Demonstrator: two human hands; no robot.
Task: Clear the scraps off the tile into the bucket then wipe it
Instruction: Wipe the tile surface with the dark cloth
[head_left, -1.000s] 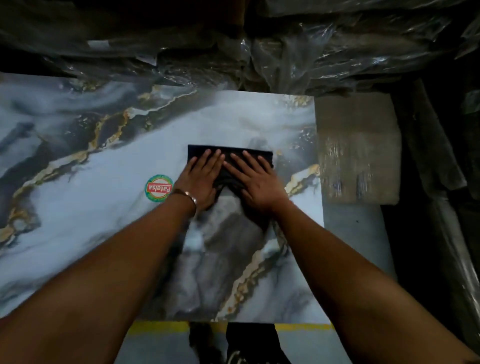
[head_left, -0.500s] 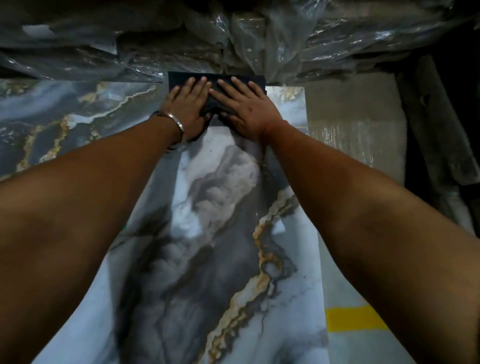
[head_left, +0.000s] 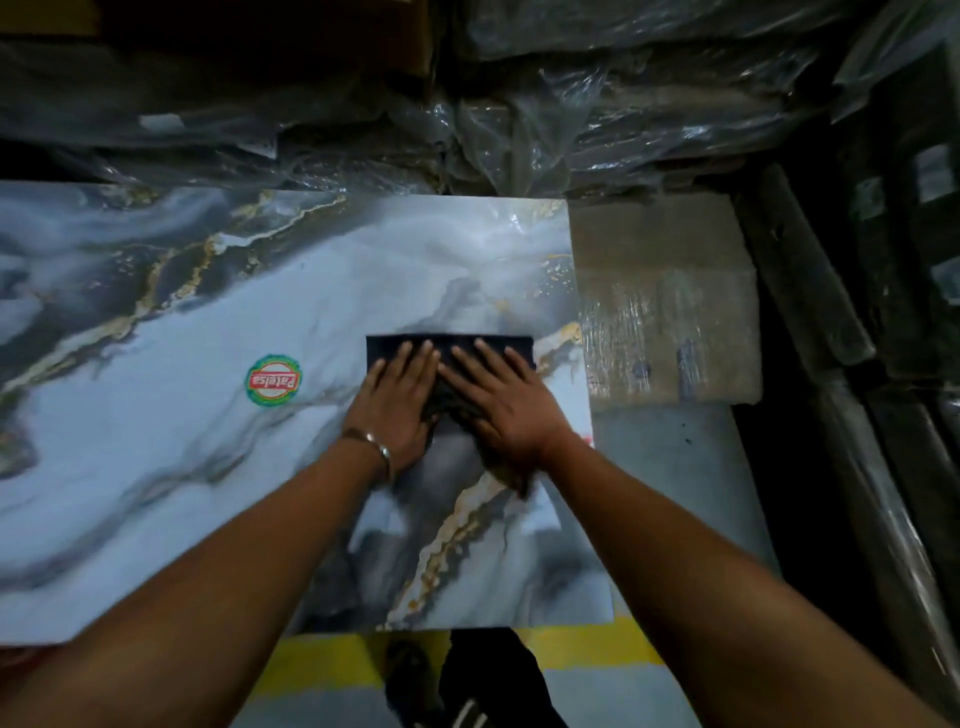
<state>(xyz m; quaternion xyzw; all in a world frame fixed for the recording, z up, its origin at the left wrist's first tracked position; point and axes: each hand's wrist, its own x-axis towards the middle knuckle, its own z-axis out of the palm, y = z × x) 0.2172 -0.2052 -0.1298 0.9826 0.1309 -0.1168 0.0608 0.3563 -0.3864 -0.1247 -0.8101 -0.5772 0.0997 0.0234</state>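
Both palms flat on cloth (head_left: 451, 347), mid-tile.
My left hand (head_left: 397, 402) and right hand (head_left: 506, 402) press it onto the tile (head_left: 156, 457), fingers straight.

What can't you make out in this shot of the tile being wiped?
- Bucket: not in the head view.
- Near half of the dark cloth: covered by the left hand and right hand.
- Tile: its left end is cut off by the frame edge.
- Scraps: none discernible; dim, blurred.
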